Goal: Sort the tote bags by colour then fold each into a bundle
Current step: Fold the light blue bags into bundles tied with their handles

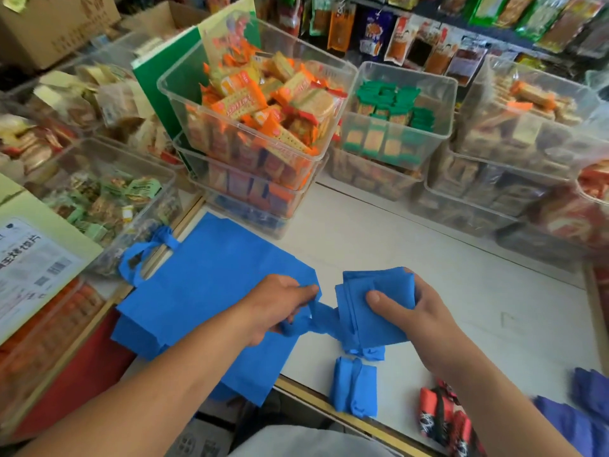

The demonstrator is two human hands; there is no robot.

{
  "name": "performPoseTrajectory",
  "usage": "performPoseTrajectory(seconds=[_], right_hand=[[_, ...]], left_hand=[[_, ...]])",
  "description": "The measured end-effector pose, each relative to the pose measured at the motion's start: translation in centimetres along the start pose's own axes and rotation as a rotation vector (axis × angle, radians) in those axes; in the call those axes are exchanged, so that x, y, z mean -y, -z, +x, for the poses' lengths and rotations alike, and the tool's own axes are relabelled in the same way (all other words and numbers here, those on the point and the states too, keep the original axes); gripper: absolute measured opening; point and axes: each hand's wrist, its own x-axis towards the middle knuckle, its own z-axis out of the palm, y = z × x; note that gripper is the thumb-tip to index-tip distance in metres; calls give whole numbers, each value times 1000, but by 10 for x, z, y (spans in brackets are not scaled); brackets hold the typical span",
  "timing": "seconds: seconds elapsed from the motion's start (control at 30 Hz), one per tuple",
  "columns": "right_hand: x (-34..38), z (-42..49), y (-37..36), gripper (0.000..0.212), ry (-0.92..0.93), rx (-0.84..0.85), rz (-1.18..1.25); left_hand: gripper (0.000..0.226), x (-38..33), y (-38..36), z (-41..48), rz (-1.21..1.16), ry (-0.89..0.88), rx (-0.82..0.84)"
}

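From the head view, the right hand [407, 313] is holding a folded blue tote [362, 324] just above the white counter [478, 301]; its thumb is pressing flat on the top layer while the other fingers are curling round the far edge, clamping the folds together. The left hand [281, 305] is gripping the tote's handle strap [324, 316], fingers curled tight about it and drawing it taut towards the left. Under the left forearm a stack of blue totes [204, 278] is lying flat and unfolded at the counter's left corner; a finished blue bundle [356, 385] is sitting near the front edge, with a red patterned bundle [438, 413] to its right and purple bags [586, 413] at the far right. Clear tubs [250, 133] of snacks are standing behind.

The fabric is looking light, soft and springy, so the folds are likely to fan open if the thumb lets go; it probably needs holding at the middle of the packet while the strap, thin and limp, is wound round it and tucked.
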Motion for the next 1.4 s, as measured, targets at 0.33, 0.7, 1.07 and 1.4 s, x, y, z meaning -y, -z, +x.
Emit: performPoseTrajectory(seconds=[0.33, 0.7, 1.07, 1.4], right_hand=[[-108, 73, -27, 34, -226, -228, -146], [-199, 166, -106, 70, -59, -157, -1204], [-262, 154, -144, 58, 290, -62, -1042], [-267, 158, -164, 87, 122, -151, -1306]], left_hand=[[38, 53, 0, 39, 83, 97, -219], [55, 142, 57, 91, 125, 278, -435], [65, 188, 68, 120, 290, 259, -506], [46, 186, 70, 103, -59, 287, -411]])
